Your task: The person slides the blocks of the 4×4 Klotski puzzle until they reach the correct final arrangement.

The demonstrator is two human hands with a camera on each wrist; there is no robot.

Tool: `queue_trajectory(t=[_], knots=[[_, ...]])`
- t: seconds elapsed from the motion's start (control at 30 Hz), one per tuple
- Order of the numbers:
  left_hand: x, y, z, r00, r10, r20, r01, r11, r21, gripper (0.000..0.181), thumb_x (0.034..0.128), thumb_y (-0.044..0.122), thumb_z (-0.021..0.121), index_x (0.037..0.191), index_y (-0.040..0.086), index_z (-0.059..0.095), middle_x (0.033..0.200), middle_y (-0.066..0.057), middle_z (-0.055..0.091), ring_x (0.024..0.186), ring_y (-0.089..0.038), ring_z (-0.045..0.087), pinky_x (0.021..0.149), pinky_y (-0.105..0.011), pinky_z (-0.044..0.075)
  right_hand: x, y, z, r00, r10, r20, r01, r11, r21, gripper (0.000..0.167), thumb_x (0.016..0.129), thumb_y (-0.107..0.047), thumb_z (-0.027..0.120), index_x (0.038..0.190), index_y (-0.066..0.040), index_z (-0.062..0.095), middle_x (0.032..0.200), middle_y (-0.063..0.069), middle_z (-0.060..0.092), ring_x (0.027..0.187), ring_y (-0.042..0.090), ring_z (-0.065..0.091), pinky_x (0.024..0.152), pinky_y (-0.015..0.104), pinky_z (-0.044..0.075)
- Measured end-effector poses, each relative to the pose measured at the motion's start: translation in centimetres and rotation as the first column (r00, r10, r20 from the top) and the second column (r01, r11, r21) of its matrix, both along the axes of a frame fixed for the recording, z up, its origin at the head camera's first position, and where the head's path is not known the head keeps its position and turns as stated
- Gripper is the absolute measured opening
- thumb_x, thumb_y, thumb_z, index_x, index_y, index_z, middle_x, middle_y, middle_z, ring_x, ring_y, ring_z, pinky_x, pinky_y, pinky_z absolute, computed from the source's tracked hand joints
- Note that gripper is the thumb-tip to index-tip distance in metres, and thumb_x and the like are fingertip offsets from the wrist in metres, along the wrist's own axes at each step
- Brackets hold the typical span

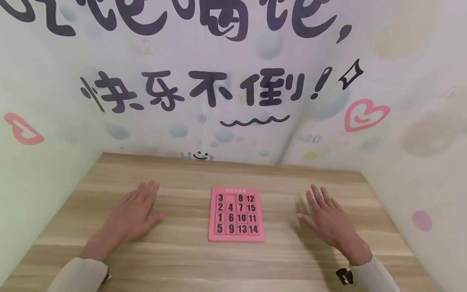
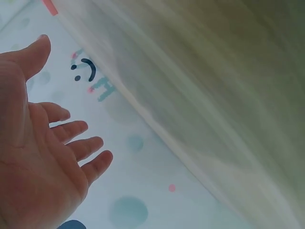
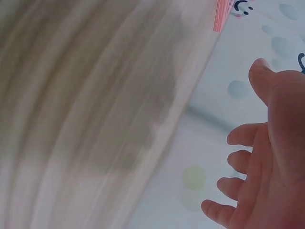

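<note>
A pink sliding number puzzle point(image 1: 236, 215) lies flat on the wooden table point(image 1: 175, 259). Its numbered tiles form a grid, with one vacant slot in the top row between 3 and 8. To the left of the puzzle is my left hand point(image 1: 133, 213), palm down, fingers extended and thumb apart, holding nothing. My right hand point(image 1: 330, 221) is on the other side, also palm down with spread fingers and nothing in it. Both hands are apart from the puzzle. In the right wrist view, a small strip of the pink puzzle point(image 3: 222, 14) shows at the top.
A white wall point(image 1: 204, 138) with large dark lettering and coloured bubbles rises behind the table's far edge. Pale side walls point(image 1: 33, 182) flank the table on the left and right. A dark band point(image 1: 344, 276) sits at the right wrist.
</note>
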State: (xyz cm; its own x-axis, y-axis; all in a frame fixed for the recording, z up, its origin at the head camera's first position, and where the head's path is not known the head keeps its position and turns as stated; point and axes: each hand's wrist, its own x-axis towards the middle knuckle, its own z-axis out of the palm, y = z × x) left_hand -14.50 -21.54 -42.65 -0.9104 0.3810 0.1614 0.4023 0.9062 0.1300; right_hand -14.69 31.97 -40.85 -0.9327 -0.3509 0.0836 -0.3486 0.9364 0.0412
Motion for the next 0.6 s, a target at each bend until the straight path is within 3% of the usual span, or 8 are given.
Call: queue_trajectory(t=[0.27,0.4,0.6], knots=[[0.7,0.8,0.1,0.999,-0.036,-0.014,0.036,0.999,-0.012,0.081,0.0934,0.046,0.062,0.148,-0.007,0.035,0.152,-0.027,0.038,0.139,-0.046,0.037,0.109,-0.059,0.035,0.3,-0.5,-0.9,0.999,0.012,0.036,-0.012,1.000,0.002,0.075,0.100,-0.052,0.048,0.149,0.004,0.037,0.156,0.025,0.031,0.144,0.047,0.027,0.113,0.061,0.029],[0.7,1.0,0.2,0.999,-0.035,0.010,0.035,0.999,-0.019,0.080,0.0948,0.046,0.060,0.148,-0.008,0.035,0.152,-0.027,0.037,0.139,-0.046,0.036,0.109,-0.059,0.034,0.2,-0.8,-1.0,0.999,0.030,0.022,-0.029,0.999,-0.014,0.071,0.100,-0.048,0.052,0.147,0.004,0.041,0.152,0.026,0.039,0.140,0.048,0.034,0.110,0.062,0.031],[0.4,1.5,0.6,0.999,-0.033,0.028,0.034,0.999,-0.026,0.076,0.0950,0.042,0.060,0.148,-0.007,0.037,0.150,-0.026,0.042,0.138,-0.045,0.039,0.110,-0.058,0.035,-0.5,-1.5,-1.0,0.998,0.059,0.033,-0.058,0.998,-0.027,0.071,0.101,-0.047,0.051,0.148,0.004,0.039,0.152,0.026,0.039,0.140,0.047,0.035,0.110,0.063,0.031]])
